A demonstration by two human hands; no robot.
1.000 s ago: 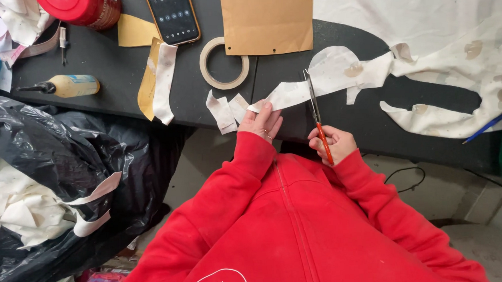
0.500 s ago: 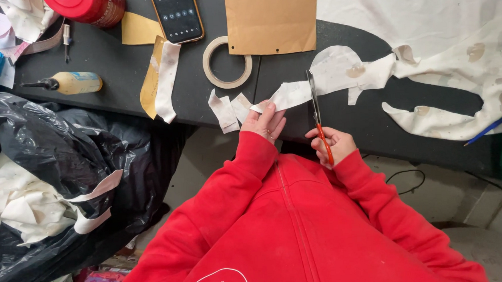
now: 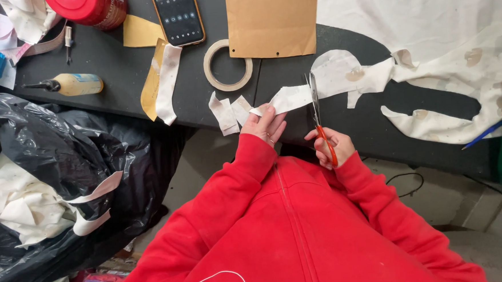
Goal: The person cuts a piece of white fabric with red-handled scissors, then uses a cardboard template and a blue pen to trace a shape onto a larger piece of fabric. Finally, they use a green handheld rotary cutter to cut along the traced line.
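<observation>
— What lay beyond the hands?
— A stained white sheet (image 3: 428, 17), its strip (image 3: 294, 97) pinched in the left hand (image 3: 266, 126).
— And the right hand (image 3: 330, 147)?
— Closed around orange-handled scissors (image 3: 317, 112), blades across the strip: mid-cut, I'd judge. Finishing wanted the strip held taut.

The scissors (image 3: 315, 106) have shiny metal blades and smooth orange plastic handles. The strip (image 3: 294, 97) looks like thin white paper with brown spots. The worktop (image 3: 116, 79) is dark and matt. The bag (image 3: 51, 146) is shiny, crinkly black plastic. The sweater (image 3: 290, 225) is soft red cloth. The envelope (image 3: 272, 19) is plain brown paper.
</observation>
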